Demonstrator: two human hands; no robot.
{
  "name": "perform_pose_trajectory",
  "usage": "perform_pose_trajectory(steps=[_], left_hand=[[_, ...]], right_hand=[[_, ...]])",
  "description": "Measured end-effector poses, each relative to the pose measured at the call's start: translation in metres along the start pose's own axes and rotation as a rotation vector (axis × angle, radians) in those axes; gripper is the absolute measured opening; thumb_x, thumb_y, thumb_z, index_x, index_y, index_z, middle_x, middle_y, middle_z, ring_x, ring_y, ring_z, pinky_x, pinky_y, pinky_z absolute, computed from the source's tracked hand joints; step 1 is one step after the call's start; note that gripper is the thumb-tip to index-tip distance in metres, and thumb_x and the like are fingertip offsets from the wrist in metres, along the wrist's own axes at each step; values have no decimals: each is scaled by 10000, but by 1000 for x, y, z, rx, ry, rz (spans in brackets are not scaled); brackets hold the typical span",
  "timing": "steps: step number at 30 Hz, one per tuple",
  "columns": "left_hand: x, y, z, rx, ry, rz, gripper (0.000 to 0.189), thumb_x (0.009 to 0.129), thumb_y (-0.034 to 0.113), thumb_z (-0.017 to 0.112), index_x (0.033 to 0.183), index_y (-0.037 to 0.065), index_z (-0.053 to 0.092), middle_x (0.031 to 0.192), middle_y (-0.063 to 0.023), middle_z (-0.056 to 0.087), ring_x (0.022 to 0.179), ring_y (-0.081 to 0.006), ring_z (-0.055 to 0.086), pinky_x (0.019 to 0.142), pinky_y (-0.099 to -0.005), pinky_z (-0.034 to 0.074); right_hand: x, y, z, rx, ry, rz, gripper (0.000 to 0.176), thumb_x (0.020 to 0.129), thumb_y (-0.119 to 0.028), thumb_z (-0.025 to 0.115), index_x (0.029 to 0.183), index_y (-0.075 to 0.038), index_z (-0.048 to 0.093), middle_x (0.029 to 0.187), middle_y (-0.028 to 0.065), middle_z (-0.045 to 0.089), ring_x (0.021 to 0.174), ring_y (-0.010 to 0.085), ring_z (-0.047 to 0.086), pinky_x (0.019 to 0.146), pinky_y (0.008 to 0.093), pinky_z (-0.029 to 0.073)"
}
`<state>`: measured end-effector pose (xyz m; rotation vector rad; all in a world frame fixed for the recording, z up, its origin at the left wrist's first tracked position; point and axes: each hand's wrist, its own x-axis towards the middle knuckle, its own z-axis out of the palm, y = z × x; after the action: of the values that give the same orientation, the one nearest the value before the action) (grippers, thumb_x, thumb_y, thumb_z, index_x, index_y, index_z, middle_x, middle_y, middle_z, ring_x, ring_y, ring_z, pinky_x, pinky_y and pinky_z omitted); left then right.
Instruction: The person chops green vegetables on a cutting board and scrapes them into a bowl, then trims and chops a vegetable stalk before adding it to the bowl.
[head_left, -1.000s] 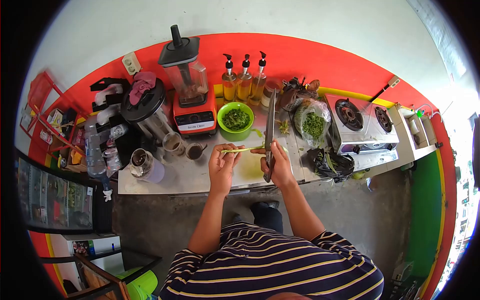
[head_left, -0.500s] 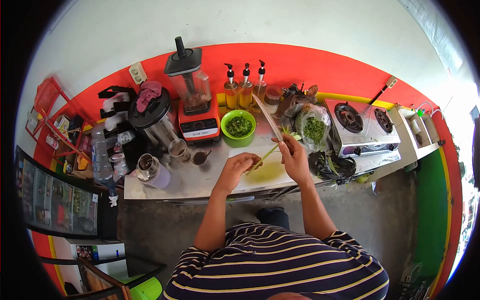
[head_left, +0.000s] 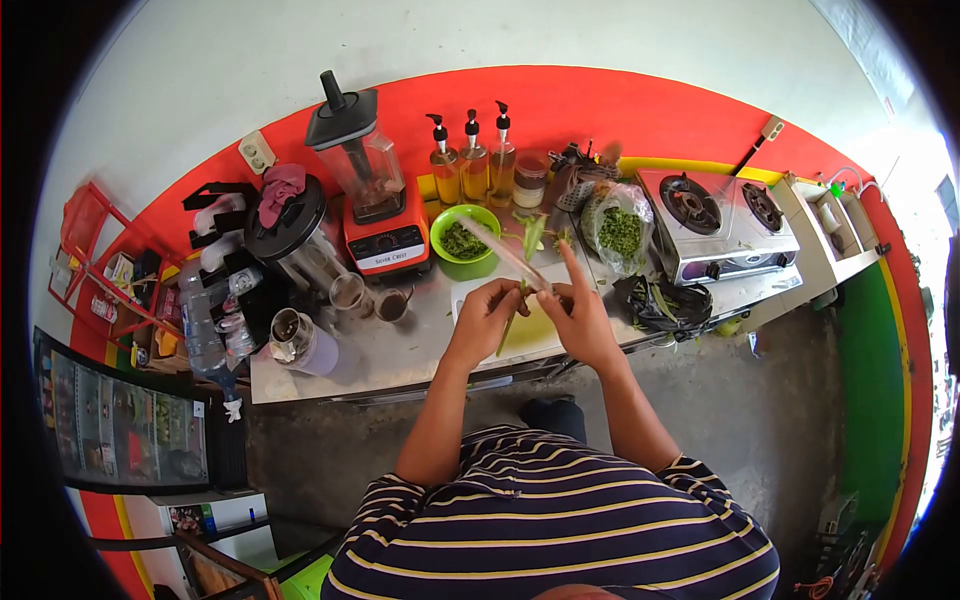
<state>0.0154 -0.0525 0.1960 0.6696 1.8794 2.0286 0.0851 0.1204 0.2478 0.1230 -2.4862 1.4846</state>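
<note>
In my left hand, fingers closed, is a green leafy stalk; its lower end hangs down and its leaves rise beyond the fingers. A knife is in my right hand, its long pale blade pointing up and left. That hand's index finger is stretched out. Both hands almost touch where blade and stalk meet, and the fingers hide the contact. Beneath them lies a white cutting board with a yellow-green stain. A green bowl of chopped greens stands just beyond the blade.
Left of the bowl are a red blender, glass cups and a metal canister. Pump bottles line the wall. To the right are a clear bag of greens, a black plastic bag and a two-burner gas stove.
My hands have come together, and the stalk has turned more upright. The knife blade has swung left and lower, over the bowl's edge. The whole view has shifted slightly.
</note>
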Motion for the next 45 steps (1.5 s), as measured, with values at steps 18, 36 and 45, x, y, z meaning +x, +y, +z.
perform_pose_trajectory(steps=[18, 36, 45], left_hand=[[-16, 3, 13, -88, 59, 4, 192, 1004, 134, 611, 1058, -46, 649, 811, -39, 654, 748, -98, 603, 697, -257, 480], [-33, -16, 26, -178, 102, -53, 171, 958, 21, 594, 1062, -78, 685, 914, -54, 689, 798, -98, 631, 717, -248, 508], [-4, -49, 51, -137, 85, -159, 276, 939, -14, 600, 1199, -75, 673, 987, -94, 723, 800, -104, 645, 709, -242, 521]], right_hand=[[-17, 7, -10, 313, -150, 51, 630, 999, -171, 616, 1565, -92, 352, 863, 44, 695, 758, 53, 506, 718, 239, 435], [-49, 38, 24, 404, -133, 185, 464, 1038, -121, 549, 1492, -51, 478, 1059, 11, 674, 917, 79, 572, 815, 248, 476], [-57, 71, 15, 37, 212, 388, 413, 1018, -158, 583, 1428, -110, 570, 731, 3, 600, 676, 48, 505, 641, 252, 452]])
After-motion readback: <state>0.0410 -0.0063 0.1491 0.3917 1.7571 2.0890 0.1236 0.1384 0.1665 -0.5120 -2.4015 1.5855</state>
